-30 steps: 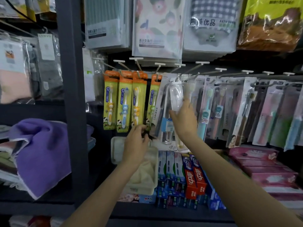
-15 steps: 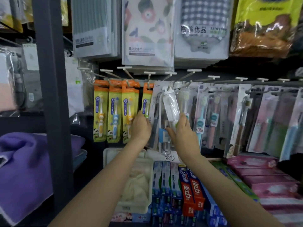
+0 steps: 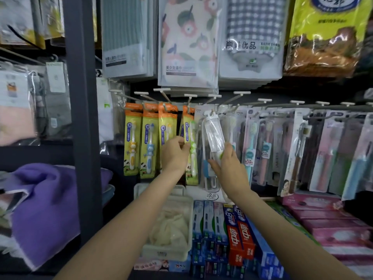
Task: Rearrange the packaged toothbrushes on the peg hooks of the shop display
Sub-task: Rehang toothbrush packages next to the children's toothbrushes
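The right hand [image 3: 229, 168] pinches the lower part of a clear toothbrush pack [image 3: 214, 134], fingers curled round it; its top sits at a peg hook [image 3: 212, 113] in the middle of the display. The left hand [image 3: 174, 154] grips the edge of a yellow-green toothbrush pack [image 3: 190, 146] hanging just beside it. Both packs look light, the plastic smooth and likely slippery, the card stiff but bendable; low on the edges seems the safest hold, leaving the hanging hole free. The clear pack's long axis runs nearly upright, top tilted slightly left; the yellow-green one hangs straight down.
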A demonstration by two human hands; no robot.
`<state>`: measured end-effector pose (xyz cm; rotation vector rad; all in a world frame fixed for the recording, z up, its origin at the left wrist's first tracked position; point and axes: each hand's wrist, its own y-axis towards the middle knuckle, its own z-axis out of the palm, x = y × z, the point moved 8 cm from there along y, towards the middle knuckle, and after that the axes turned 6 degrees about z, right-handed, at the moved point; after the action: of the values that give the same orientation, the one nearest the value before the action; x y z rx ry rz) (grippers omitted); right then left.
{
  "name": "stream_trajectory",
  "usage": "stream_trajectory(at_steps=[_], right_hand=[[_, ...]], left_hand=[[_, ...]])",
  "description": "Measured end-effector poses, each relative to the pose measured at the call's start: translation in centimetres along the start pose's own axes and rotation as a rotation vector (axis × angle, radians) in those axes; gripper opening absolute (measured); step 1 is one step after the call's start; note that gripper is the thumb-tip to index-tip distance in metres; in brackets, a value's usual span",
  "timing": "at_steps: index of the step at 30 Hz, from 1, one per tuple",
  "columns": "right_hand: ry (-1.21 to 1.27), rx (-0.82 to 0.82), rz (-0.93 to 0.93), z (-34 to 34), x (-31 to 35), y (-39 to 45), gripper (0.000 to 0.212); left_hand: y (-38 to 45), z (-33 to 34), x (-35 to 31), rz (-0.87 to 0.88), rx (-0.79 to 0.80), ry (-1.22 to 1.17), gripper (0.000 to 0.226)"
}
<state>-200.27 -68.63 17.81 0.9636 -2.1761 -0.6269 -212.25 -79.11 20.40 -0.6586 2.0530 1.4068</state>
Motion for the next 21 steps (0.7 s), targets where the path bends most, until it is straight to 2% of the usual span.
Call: stream_trajectory(at_steps=[5, 9, 14, 17, 19, 21], right_hand=[[0.073, 0.054, 0.02, 0.1, 0.1, 0.0, 0.06], [0.089, 0.081, 0.032, 0.1, 0.2, 0.1, 0.064], [0.074, 0.1, 0.035, 0.0, 0.1, -0.9, 0.061], [0.048, -0.026, -0.027, -1.2, 0.9, -1.7, 0.063], [0.074, -0.199, -0.165, -2.6, 2.9, -2.5, 0.055], [0.156, -0.271, -0.332, -3.3, 6.0, -3.6, 0.041]], left_hand=[[0.5, -3.2, 1.8, -0.14, -0.019, -0.148, 0.025], [-0.5, -3.3, 1.2, -0.105, 0.048, -0.09, 0.024], [-4.0, -2.8, 3.4, -0.083, 0.097, -0.188, 0.016], [-5.9, -3.4, 5.9, -0.121, 0.027, -0.248, 0.006], [-6.1, -4.9, 7.2, -0.144, -0.101, -0.232, 0.006], [-6.1, -6.7, 8.1, -0.14, -0.231, -0.211, 0.008]])
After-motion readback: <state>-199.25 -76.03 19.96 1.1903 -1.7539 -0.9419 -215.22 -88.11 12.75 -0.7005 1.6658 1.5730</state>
